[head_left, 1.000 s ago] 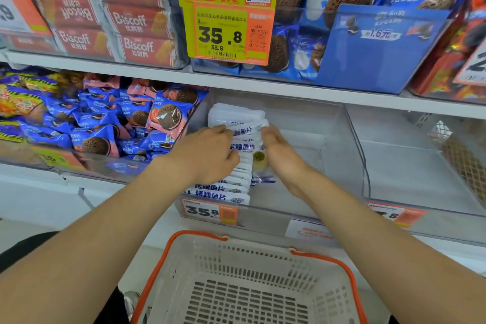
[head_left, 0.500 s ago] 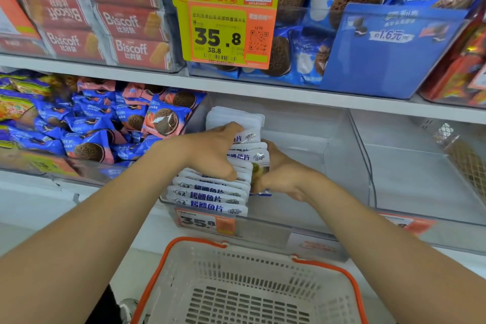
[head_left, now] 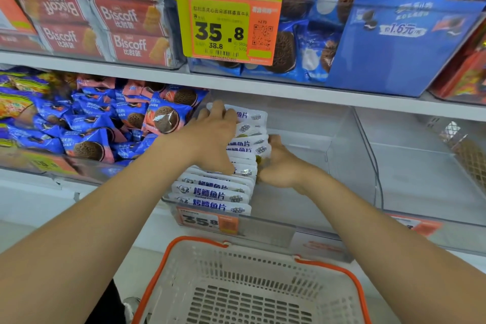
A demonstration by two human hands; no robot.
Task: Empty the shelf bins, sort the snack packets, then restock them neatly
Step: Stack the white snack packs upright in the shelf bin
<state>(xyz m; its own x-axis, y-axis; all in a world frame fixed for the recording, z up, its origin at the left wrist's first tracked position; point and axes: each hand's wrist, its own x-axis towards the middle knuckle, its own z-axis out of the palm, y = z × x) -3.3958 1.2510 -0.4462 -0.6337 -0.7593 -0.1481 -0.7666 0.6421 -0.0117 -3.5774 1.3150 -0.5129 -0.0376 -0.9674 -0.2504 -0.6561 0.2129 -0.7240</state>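
Clasping the row of white packets [head_left: 218,193], printed 烤鳕鱼片 in blue, the left hand [head_left: 213,137] curls over their upright tops while the right hand [head_left: 280,166] curls against the row's right edge, fingertips hidden. The row stands in a clear bin [head_left: 271,226] whose front tag [head_left: 205,221], just below the grip, reads 35.8. Above the grip a yellow tag [head_left: 223,21], top cut off, shows 35.8 over 38.8; red Biscoff packs [head_left: 126,18] sit up-left. Half a second ago the left hand lay short of the rearmost packet it now reaches.
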